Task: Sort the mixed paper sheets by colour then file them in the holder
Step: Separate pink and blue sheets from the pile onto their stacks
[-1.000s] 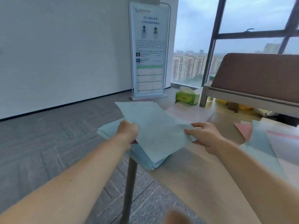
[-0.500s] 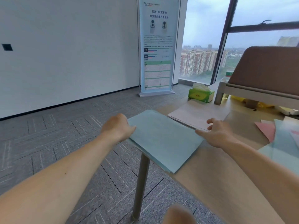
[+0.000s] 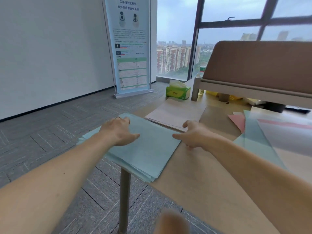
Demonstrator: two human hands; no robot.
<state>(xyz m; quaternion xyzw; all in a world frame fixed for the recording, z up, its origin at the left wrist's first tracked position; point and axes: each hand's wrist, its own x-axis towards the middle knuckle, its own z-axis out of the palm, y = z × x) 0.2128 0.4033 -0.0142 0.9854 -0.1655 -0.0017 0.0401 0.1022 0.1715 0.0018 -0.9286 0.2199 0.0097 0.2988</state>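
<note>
A stack of light blue sheets [image 3: 146,149] lies on the near left corner of the wooden table [image 3: 211,188], overhanging its edge. My left hand [image 3: 120,130] rests flat on the stack's left part, thumb stretched across the top sheet. My right hand [image 3: 194,134] is at the stack's right edge, fingers spread and loosely bent, touching the edge. Behind the blue stack sits a pale pink stack [image 3: 175,114]. At the right lie mixed pink, blue and white sheets [image 3: 270,132]. No file holder is clearly in view.
A green tissue box [image 3: 178,92] stands at the table's far left edge. A brown padded desk riser [image 3: 258,65] on grey legs spans the back right. A banner stand [image 3: 131,48] is on the carpet floor beyond. The table leg [image 3: 124,200] drops below the blue stack.
A second ago both hands held a blue sheet above the stack. It now lies on the stack, and both hands have settled at the stack's sides. The view tilted down.
</note>
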